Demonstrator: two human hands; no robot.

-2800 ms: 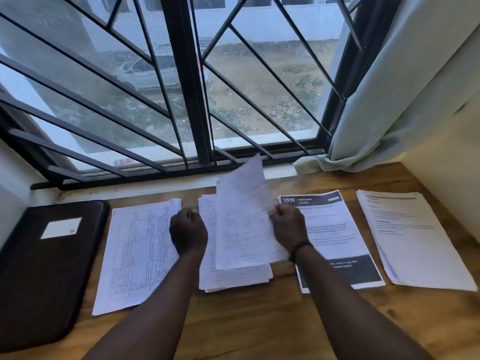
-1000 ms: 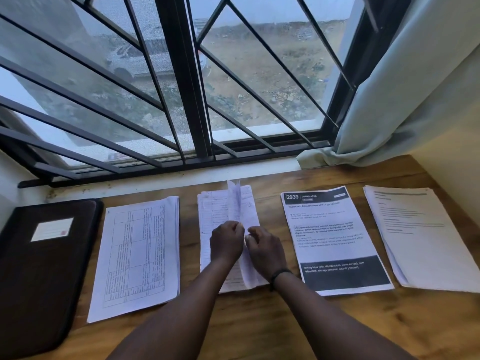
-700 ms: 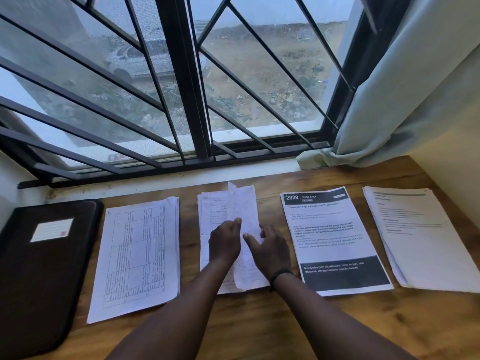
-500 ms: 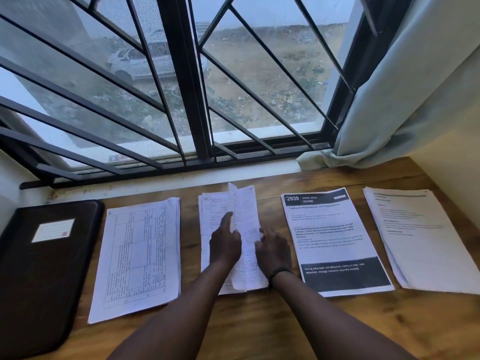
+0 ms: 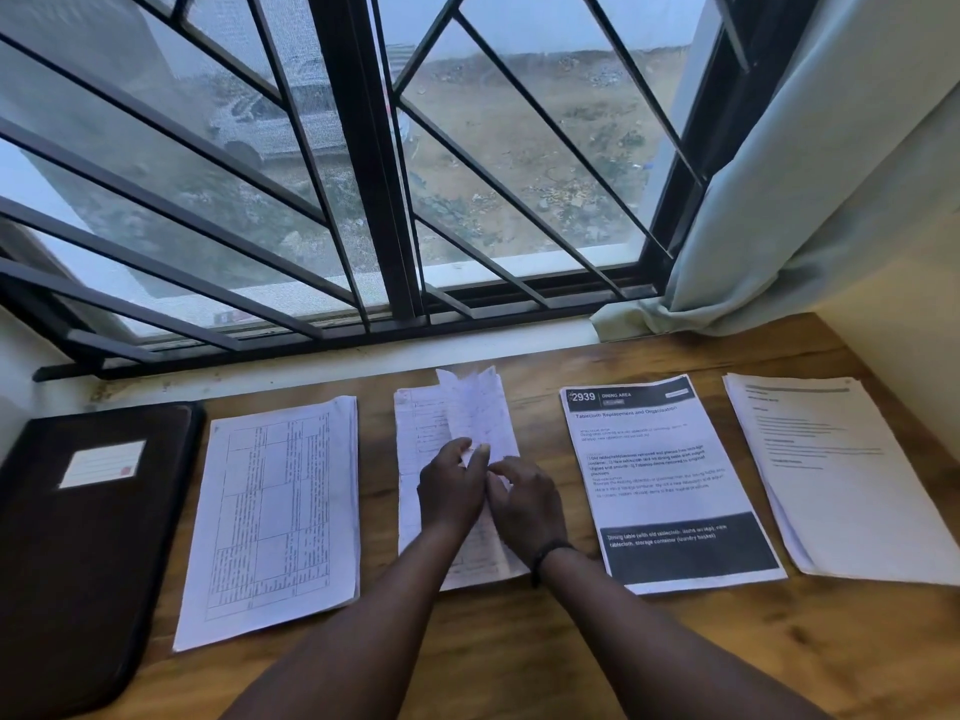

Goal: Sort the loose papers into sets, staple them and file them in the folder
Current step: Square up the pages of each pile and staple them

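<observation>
Right hand (image 5: 527,504) has shifted against left hand (image 5: 451,491); both pinch the folded handwritten sheet (image 5: 480,413). Four white paper stacks (image 5: 280,511), one black leather folder (image 5: 78,522).

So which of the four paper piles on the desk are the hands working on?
The handwritten pile, second from the left. Both the left hand and right hand rest on it, its top sheet folded narrow; the other three lie untouched.

My left hand (image 5: 451,488) and right hand (image 5: 524,504) drawn together again over the handwritten stack (image 5: 415,449), sheet (image 5: 483,418) I'd lifted now lowered onto it, fingers pinching its folded edge.
</observation>
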